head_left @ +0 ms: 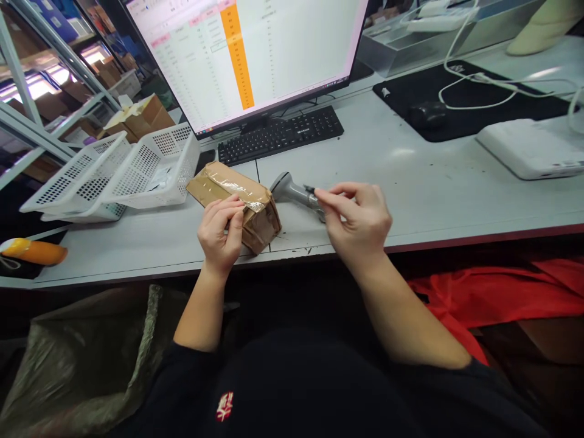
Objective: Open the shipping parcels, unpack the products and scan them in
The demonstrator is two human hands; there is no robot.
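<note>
My left hand (pixel 219 234) is closed against the near side of a brown cardboard box (pixel 239 185), its fingertips on the upper edge. Shiny clear tape covers parts of the box, which lies tilted at the table's front edge. To the right, my right hand (pixel 358 222) pinches a small dark, thin piece (pixel 309 190) between thumb and forefinger; its kind is too small to make out. Behind that piece a grey handheld barcode scanner (pixel 294 193) lies on the table, its head near the box and its handle end partly hidden by my right hand.
A monitor (pixel 292 55) stands behind a black keyboard (pixel 283 135). White perforated baskets (pixel 157 158) sit at left, with an orange-yellow bottle (pixel 34 250) nearer. At right are a black mouse mat (pixel 483 112), a mouse (pixel 427 114), a white device (pixel 533 149) and loose cables.
</note>
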